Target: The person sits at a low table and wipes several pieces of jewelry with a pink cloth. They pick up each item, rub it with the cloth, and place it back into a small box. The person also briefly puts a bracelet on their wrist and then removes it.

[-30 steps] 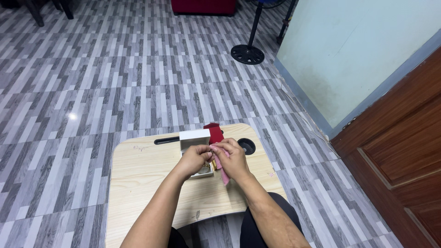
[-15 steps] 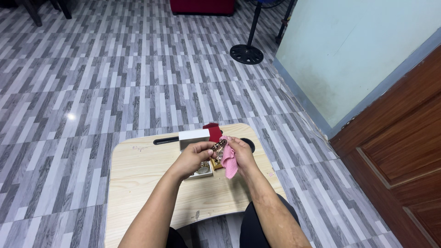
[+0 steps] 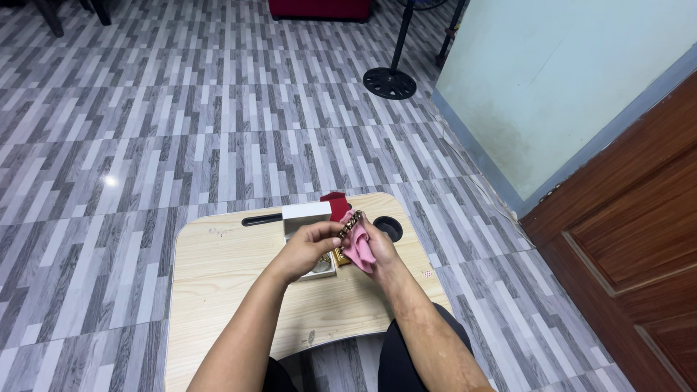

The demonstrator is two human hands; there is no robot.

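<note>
Holding one chain [image 3: 349,226] between them, two hands meet above one small wooden table [image 3: 218,276]. Left hand [image 3: 308,248]: fingers curled, pinching the chain's lower part. Right hand [image 3: 377,243]: closed around one pink cloth [image 3: 359,248], which is pressed against the chain. Chain position: raised off the table, just right of one white box [image 3: 306,212] that stands open near the table's far edge. One red item [image 3: 336,205] lies just behind the box, touching it. One dark slot [image 3: 261,219] sits left of the box; one round black recess [image 3: 389,228] sits right of it. One fan base [image 3: 390,82] stands on the floor, well beyond the table.
</note>
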